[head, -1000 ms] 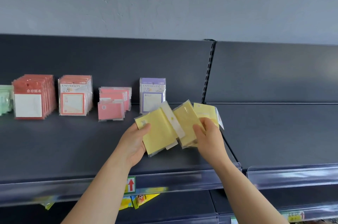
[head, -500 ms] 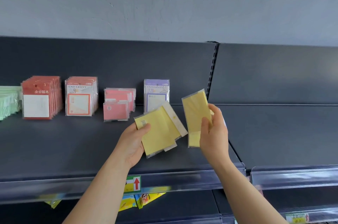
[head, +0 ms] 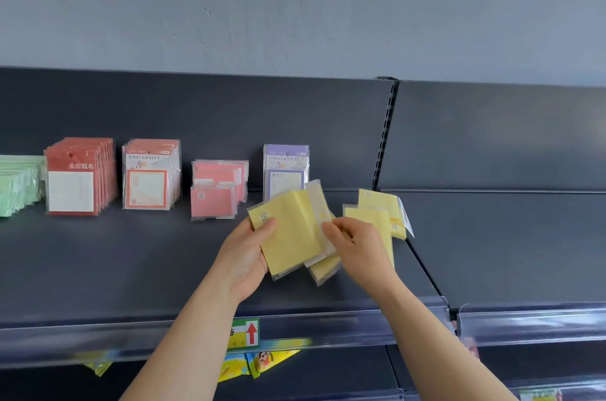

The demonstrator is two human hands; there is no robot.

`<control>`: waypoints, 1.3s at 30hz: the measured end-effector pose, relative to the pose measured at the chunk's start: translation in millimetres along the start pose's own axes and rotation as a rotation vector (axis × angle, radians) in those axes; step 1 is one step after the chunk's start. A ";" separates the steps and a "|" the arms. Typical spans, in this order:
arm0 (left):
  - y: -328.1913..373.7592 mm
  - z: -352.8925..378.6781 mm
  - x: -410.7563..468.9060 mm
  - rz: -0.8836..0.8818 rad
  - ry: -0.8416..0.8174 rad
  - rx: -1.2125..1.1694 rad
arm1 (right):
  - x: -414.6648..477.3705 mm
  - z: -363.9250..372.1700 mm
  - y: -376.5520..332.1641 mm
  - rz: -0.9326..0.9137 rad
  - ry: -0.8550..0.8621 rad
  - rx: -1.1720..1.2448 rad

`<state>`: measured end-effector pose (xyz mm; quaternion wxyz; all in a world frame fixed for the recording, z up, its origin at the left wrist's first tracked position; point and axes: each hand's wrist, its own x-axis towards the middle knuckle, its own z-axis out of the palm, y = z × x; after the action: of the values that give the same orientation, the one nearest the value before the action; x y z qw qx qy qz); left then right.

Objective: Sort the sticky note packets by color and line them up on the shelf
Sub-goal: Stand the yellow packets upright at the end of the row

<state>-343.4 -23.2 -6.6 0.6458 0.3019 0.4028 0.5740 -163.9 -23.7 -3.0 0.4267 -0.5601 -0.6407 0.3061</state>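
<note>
My left hand point(head: 242, 256) grips a fan of yellow sticky note packets point(head: 288, 236) above the dark shelf point(head: 131, 269). My right hand point(head: 359, 250) pinches the right edge of that fan, at a clear flap. Just behind the right hand, two yellow packets point(head: 377, 207) stand on the shelf near its right end. Further left along the back stand a purple packet point(head: 286, 171), pink packets point(head: 214, 202), orange-red "University" packets point(head: 151, 174), red packets point(head: 78, 177) and green packets point(head: 16, 184) at the frame edge.
A clear plastic price rail point(head: 147, 331) runs along the shelf front, with a red-arrow label point(head: 251, 331). A slotted upright point(head: 387, 138) divides this shelf from the neighbouring shelf section point(head: 508, 236). Yellow printed items point(head: 259, 364) lie on the lower shelf.
The yellow packet my right hand held upright now stands on the shelf at the right. My right hand has come back to the fan in my left hand.
</note>
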 end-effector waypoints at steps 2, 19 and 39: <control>1.0 -0.5 0.5 0.009 0.013 -0.036 | 3.1 0.1 0.4 0.017 0.053 0.008; 23.1 -1.9 6.7 -0.042 0.090 0.145 | 23.8 -35.8 2.8 -0.070 -0.059 0.282; 21.3 11.9 13.4 -0.342 -0.048 0.020 | 45.1 -36.1 -10.0 -0.104 -0.384 0.406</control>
<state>-343.5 -5.8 15.1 0.7407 0.2490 0.4383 0.4442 -136.7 15.6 31.0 0.4159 -0.3616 -0.6632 0.5064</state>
